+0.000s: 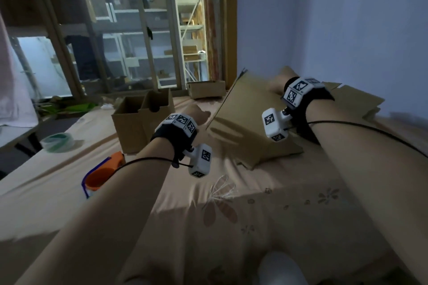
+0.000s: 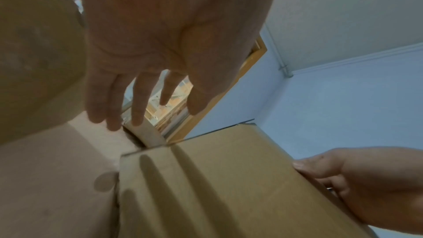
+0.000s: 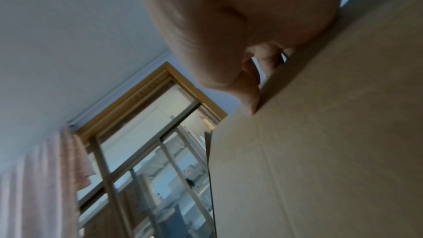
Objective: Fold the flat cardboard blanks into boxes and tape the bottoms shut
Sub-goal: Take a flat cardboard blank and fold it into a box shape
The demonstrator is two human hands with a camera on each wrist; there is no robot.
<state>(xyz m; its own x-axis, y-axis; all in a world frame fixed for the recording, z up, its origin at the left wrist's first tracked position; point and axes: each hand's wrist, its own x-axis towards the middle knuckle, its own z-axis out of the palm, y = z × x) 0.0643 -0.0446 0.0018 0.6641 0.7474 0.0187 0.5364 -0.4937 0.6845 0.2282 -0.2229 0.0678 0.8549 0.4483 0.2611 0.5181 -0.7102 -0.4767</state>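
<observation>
Cardboard blank (image 1: 250,120) unprinted, right hand (image 3: 240,30) gripping edge, left hand (image 2: 160,42) open

- I see the flat blank (image 1: 252,120): matt brown corrugated cardboard.
- I see the bed sheet (image 1: 266,215): soft cloth, flower print.
- I see the tape dispenser (image 1: 104,173): glossy orange plastic.

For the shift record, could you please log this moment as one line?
stage: picking up flat blank | right hand: grips its edge | left hand: open above it | folded box: behind
</observation>
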